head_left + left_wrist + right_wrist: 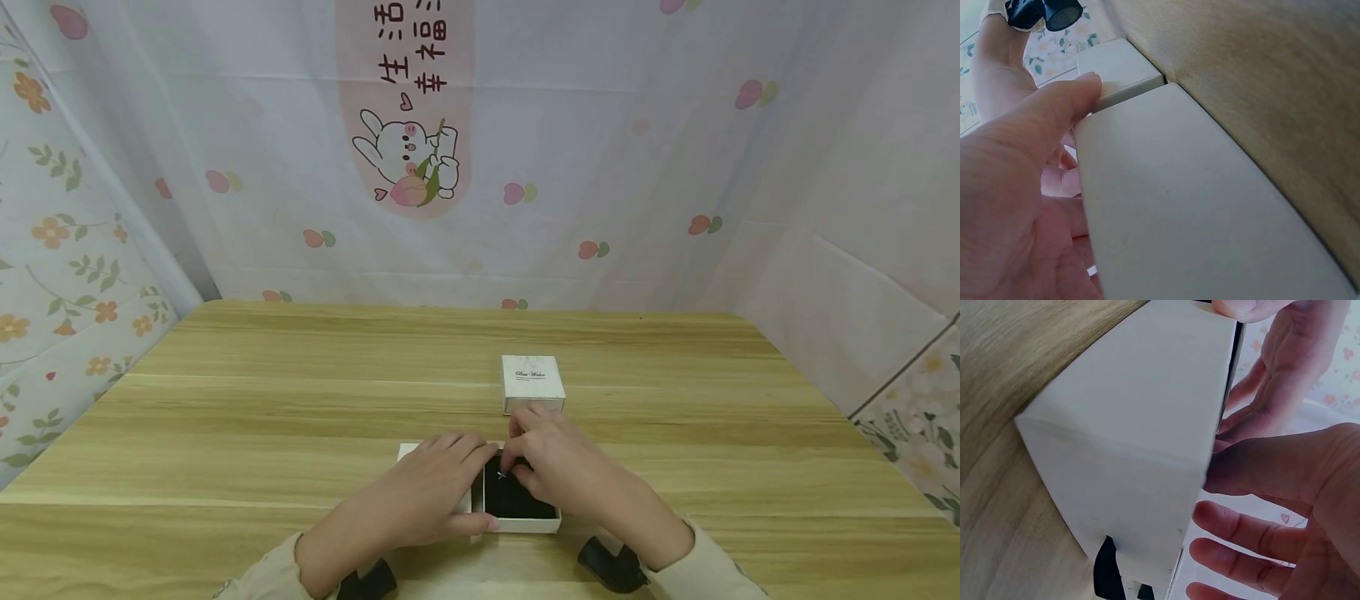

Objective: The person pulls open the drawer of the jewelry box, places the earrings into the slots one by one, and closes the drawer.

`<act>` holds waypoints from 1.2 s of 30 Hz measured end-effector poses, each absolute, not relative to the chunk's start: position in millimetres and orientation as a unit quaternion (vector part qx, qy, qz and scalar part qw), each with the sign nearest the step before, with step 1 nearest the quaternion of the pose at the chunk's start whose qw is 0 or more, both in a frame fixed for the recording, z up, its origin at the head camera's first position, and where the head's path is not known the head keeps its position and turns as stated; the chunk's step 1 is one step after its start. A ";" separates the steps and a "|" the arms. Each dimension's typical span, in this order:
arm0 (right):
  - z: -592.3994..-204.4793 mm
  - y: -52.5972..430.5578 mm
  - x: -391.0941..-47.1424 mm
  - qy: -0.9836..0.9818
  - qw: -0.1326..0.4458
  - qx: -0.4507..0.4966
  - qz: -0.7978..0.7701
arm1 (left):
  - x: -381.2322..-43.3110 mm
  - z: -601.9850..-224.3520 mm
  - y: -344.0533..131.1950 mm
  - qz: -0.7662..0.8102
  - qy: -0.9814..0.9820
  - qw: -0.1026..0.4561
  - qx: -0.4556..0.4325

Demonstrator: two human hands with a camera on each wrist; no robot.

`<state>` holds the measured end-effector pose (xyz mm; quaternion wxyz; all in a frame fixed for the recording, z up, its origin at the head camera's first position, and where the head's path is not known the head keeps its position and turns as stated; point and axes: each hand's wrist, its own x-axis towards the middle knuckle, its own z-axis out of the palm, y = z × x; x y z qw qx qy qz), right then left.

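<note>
A white jewelry box base (522,526) with a black lining lies near the front of the table. Beside its left wall is a second white box piece (407,450), mostly covered by my left hand (438,492). That hand spans the base's left edge, thumb at the front and fingers at the back. In the left wrist view, the thumb tip presses where the two white pieces (1172,187) meet. My right hand (555,462) reaches into the base, its thumb and index finger pinching at a small silver piece of jewelry (502,475) on the lining.
Behind my right hand stands another white box (532,379) printed "Best Wishes". Black wrist devices (611,567) sit under both forearms. The wooden table (300,375) ends at a printed curtain (600,150), with more patterned cloth at both sides.
</note>
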<state>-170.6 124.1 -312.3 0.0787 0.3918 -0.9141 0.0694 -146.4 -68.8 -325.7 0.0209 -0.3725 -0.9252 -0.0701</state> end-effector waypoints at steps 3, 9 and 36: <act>-312.5 124.0 -170.4 -0.914 0.079 0.391 0.069 | -146.2 -325.5 -68.7 -0.069 -0.925 0.021 -0.372; -313.5 123.6 -169.4 -0.917 0.076 0.387 0.064 | -146.3 -325.5 -68.4 -0.065 -0.926 0.019 -0.371; -297.8 138.8 -176.0 -0.924 0.080 0.361 0.097 | -147.2 -325.6 -68.4 -0.048 -0.926 0.019 -0.373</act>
